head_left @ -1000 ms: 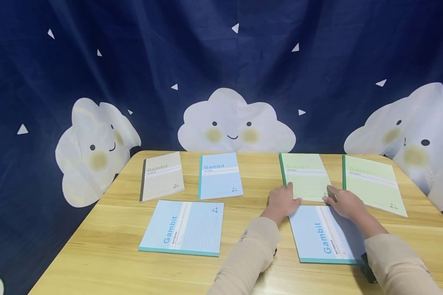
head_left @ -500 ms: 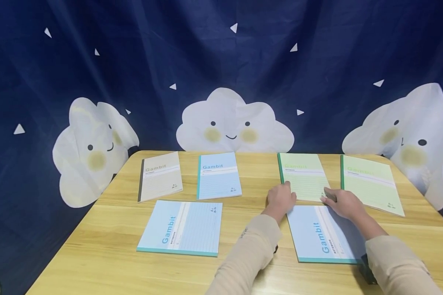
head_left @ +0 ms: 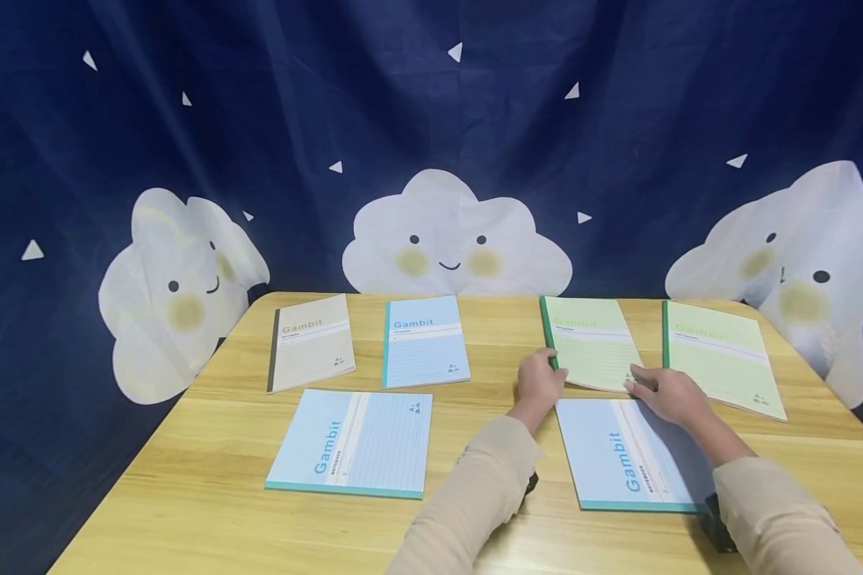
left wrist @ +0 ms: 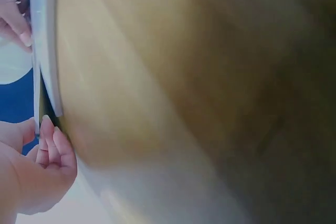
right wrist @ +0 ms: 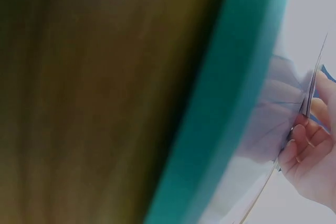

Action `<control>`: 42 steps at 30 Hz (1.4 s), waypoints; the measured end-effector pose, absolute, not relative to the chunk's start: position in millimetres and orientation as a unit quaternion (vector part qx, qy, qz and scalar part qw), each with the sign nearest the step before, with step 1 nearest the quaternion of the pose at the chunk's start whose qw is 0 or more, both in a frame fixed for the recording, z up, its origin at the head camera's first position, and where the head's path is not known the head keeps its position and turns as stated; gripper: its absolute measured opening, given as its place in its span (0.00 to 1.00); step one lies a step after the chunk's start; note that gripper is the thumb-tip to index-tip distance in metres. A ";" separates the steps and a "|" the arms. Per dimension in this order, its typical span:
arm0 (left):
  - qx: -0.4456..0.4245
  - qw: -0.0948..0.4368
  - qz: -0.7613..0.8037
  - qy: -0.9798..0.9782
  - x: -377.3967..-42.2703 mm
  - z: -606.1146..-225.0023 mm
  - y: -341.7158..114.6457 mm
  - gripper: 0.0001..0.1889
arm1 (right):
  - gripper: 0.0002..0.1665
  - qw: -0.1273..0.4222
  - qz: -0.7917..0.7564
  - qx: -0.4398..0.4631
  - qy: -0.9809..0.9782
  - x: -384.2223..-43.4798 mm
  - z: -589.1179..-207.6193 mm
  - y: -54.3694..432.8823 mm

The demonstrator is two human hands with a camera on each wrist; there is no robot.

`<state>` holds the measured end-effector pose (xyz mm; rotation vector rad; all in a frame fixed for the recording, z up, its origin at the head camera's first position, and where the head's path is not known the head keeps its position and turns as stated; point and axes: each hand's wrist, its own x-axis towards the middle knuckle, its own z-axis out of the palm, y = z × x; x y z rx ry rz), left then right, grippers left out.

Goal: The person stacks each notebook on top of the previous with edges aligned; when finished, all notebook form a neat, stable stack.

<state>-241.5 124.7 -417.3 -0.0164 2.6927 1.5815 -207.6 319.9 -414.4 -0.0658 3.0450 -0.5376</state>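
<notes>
Left green notebook [head_left: 593, 343]: lies at the far right-centre of the wooden table [head_left: 187, 495], dark spine on its left, with both hands at its near end. My read is that it's being set straight or shifted.
Left hand [head_left: 541, 381]: pinching the near spine-side corner; the left wrist cam shows thumb one side, fingers the other.
Right hand [head_left: 674, 399]: has the near right corner pinched too, fingers curled at the edge in its wrist cam.
Near edge of that notebook: maybe a touch raised, can't say for sure. Next move probably wants both pinches kept even, so the cover doesn't bend or skew.
Right green notebook [head_left: 722, 359]: just beside it, nobody's gripping it.
Right sideways blue notebook [head_left: 618, 447]: right in front, partly under the right arm, so easy to bump imo.
Other notebooks: grey-beige one [head_left: 312, 343], upright blue one [head_left: 426, 343], left sideways blue one [head_left: 352, 443], all flat on the left side.
Containers: none that I can spot, everything's just lying on the wood.
</notes>
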 end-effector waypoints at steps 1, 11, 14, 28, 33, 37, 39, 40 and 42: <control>-0.014 0.006 0.528 0.849 -241.5 -416.2 124.4 0.17 | 0.32 0.026 -0.178 -0.018 0.984 -207.6 -414.3 319.7; -0.101 0.072 0.690 0.713 -249.4 -410.4 127.3 0.20 | 0.34 0.062 -0.247 0.009 0.967 -210.3 -409.6 322.9; -0.107 0.098 0.704 0.695 -250.5 -410.0 126.7 0.21 | 0.36 0.071 -0.281 0.023 0.957 -210.9 -406.7 322.6; -0.001 0.143 0.716 0.684 -252.9 -408.3 82.3 0.23 | 0.41 0.101 -0.516 0.037 0.850 -206.8 -394.1 309.1; 0.023 0.157 0.712 0.684 -250.3 -402.8 61.9 0.24 | 0.41 0.077 -0.535 0.013 0.841 -201.2 -390.2 295.5; 0.046 0.157 0.697 0.698 -247.2 -400.3 45.2 0.25 | 0.40 0.058 -0.542 0.001 0.839 -199.7 -389.8 283.9; 0.055 0.155 0.691 0.704 -245.2 -399.6 37.1 0.25 | 0.38 0.047 -0.538 0.000 0.842 -200.0 -388.9 277.5; 0.058 0.154 0.688 0.706 -244.2 -399.5 33.2 0.25 | 0.38 0.042 -0.533 0.003 0.845 -200.0 -388.2 274.0; 0.065 0.151 0.685 0.710 -242.6 -399.7 25.8 0.25 | 0.37 0.033 -0.519 0.007 0.854 -200.2 -386.2 266.6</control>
